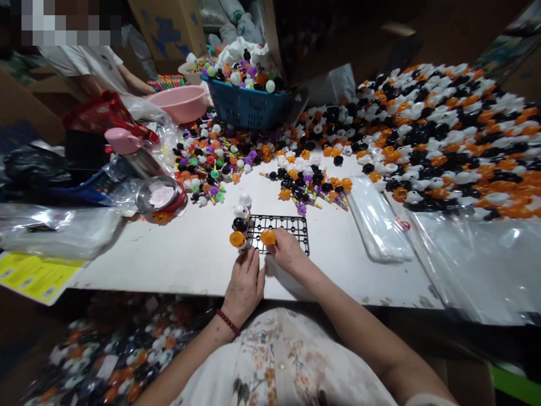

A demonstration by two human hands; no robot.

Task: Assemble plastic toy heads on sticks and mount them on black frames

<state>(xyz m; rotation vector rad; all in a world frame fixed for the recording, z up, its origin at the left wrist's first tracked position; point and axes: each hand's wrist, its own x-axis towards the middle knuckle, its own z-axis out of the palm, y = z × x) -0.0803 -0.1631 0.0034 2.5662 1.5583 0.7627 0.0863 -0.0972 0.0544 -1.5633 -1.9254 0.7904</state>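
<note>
Head view: the right hand pinches an orange plastic piece over the black grid. The left hand is at the grid's near left corner, by a row of little toys; I cannot tell if its fingers grip. On the left, the yellow sheet has print too blurry to read. A white label is hard to read too. Far right is a big toy pile.

1. the right hand hides part of the black grid.
2. far left beyond the left hand, a person's head is pixelated.
3. right of both hands, clear plastic is cut off.
</note>
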